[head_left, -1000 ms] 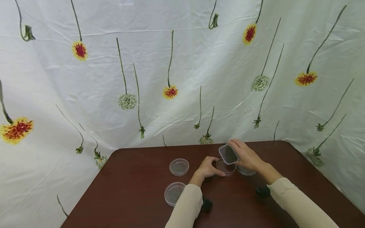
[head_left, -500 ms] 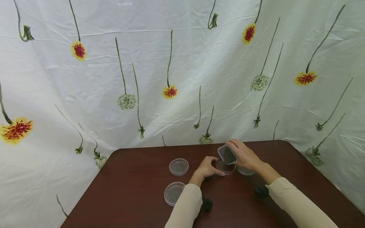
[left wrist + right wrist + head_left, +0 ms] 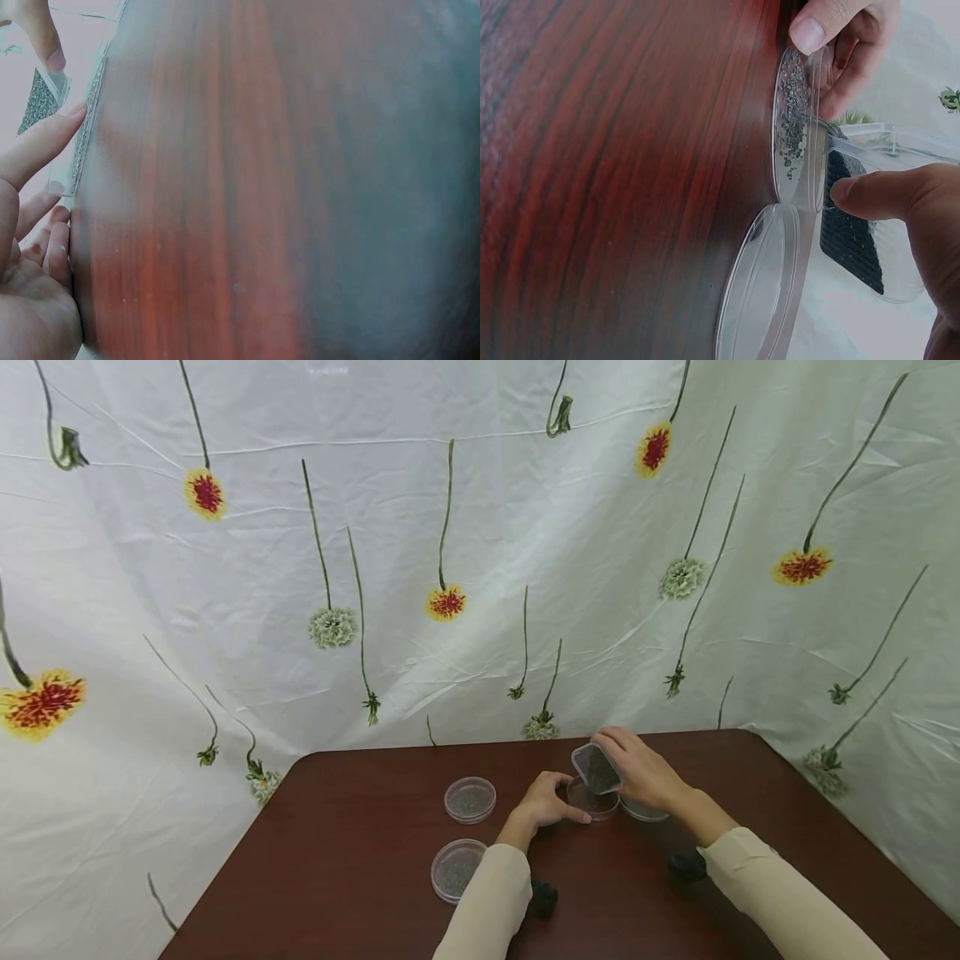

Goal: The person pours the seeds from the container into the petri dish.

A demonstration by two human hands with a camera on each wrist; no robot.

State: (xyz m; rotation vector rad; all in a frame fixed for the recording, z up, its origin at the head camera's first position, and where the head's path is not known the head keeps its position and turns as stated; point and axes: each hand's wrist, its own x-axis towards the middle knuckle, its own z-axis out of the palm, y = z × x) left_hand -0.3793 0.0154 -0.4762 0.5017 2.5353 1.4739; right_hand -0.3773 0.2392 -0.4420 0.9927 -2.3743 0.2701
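Note:
My left hand (image 3: pixel 546 800) holds a round clear petri dish (image 3: pixel 588 810) on the table, thumb on the near side and fingers round the far side. Dark granules (image 3: pixel 790 120) lie scattered over the dish's bottom in the right wrist view. Above it, my right hand (image 3: pixel 643 770) grips a clear square plastic container (image 3: pixel 597 767), tilted down with its lower edge over the dish. A heap of dark granules (image 3: pixel 853 244) is banked against the low side of the container. In the left wrist view, left fingers (image 3: pixel 45 142) touch the dish's edge.
A second petri dish (image 3: pixel 645 813) stands against the held one, on its right. Two more petri dishes, a far one (image 3: pixel 470 802) and a near one (image 3: pixel 456 872) partly behind the left sleeve, stand left on the dark red-brown table (image 3: pixel 337 860). A flowered white cloth (image 3: pixel 480 527) hangs behind.
The container stays tilted over the dish, with barely any shift. Its dark granules show more plainly than a second ago, and the dish's bottom looks darker. The left hand has kept its place.

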